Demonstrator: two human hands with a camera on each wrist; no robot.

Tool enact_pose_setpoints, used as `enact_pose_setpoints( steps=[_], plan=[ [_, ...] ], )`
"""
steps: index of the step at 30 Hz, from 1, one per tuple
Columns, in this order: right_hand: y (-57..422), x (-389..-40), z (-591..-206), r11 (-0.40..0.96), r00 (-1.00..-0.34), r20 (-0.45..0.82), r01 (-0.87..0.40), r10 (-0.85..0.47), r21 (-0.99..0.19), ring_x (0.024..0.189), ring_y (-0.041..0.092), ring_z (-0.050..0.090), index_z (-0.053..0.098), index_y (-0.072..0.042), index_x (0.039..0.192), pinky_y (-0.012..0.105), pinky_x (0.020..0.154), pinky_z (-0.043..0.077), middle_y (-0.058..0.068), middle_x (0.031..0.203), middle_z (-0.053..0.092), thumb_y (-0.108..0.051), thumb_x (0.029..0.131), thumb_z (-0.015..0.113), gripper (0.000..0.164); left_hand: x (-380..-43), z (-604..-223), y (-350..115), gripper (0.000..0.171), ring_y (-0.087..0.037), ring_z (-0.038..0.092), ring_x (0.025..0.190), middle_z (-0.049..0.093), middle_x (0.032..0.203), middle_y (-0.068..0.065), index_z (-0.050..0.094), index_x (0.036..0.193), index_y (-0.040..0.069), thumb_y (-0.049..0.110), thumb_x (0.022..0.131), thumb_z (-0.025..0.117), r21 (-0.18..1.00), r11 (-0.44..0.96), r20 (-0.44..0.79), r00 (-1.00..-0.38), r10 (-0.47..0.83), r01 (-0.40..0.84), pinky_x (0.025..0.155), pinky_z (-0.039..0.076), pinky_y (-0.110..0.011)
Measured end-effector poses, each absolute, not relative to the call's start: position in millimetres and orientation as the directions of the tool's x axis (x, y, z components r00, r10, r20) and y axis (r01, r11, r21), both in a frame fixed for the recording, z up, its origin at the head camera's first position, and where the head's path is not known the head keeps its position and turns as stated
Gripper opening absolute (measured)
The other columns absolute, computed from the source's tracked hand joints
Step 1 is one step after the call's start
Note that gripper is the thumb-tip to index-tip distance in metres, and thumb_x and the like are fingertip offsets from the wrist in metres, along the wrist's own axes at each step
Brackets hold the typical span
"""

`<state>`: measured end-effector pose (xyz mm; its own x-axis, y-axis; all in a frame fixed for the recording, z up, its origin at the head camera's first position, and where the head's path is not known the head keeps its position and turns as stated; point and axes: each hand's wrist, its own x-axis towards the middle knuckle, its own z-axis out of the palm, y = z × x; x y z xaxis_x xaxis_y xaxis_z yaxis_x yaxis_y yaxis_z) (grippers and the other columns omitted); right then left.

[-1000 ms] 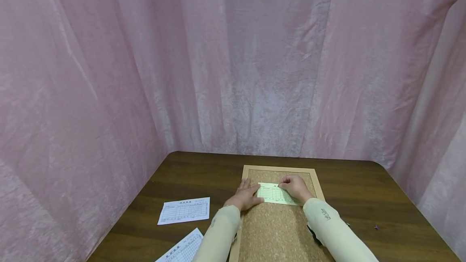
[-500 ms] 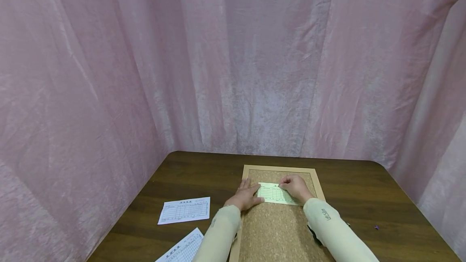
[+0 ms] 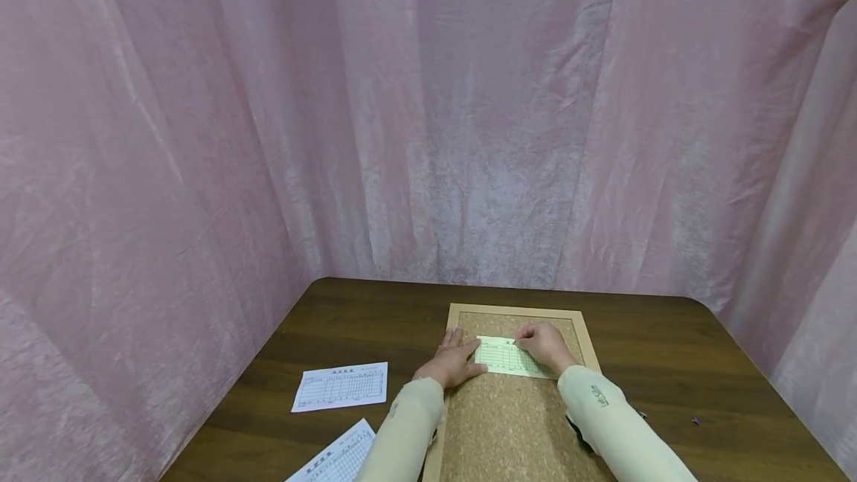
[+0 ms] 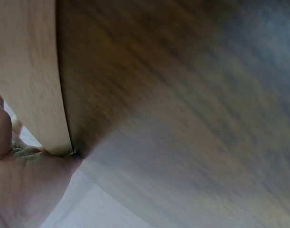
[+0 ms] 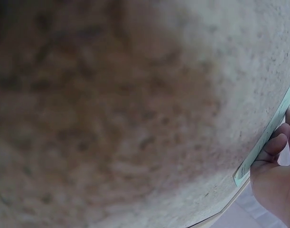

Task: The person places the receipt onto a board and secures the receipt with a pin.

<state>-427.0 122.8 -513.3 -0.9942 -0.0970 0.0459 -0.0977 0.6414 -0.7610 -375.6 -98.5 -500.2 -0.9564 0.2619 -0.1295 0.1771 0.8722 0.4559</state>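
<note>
Green paper form (image 3: 502,358) lies on cork board (image 3: 509,422), near far end. Left hand (image 3: 450,364), fingers apart, touches its left edge. Right hand (image 3: 545,346) touches its top part (cannot tell if fingers pinch anything).

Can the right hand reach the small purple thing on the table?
Probably yes: the purple thing lies uncovered on the table, though the right hand is busy at the green paper.
</note>
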Motion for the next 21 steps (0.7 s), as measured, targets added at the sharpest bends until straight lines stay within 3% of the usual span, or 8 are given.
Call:
enact_pose_setpoints(
  steps=[21],
  plan=[
    [117.6, -418.6, -505.1, 0.7, -0.997, 0.053, -0.083, -0.064, -0.709, 0.089, 0.026, 0.065, 0.078, -0.006, 0.092, 0.047, 0.081, 0.051, 0.006, 0.096, 0.072, -0.011, 0.091, 0.07, 0.01, -376.9, -501.2, -101.0, 0.064, -0.033, 0.005, 0.151, 0.013, 0.164, -0.016, 0.043, 0.152, 0.019, 0.047, 0.097, 0.06, 0.453, 0.872, -0.129, -0.954, 0.271, 0.186, 0.115, 0.022, -0.054]
  ],
)
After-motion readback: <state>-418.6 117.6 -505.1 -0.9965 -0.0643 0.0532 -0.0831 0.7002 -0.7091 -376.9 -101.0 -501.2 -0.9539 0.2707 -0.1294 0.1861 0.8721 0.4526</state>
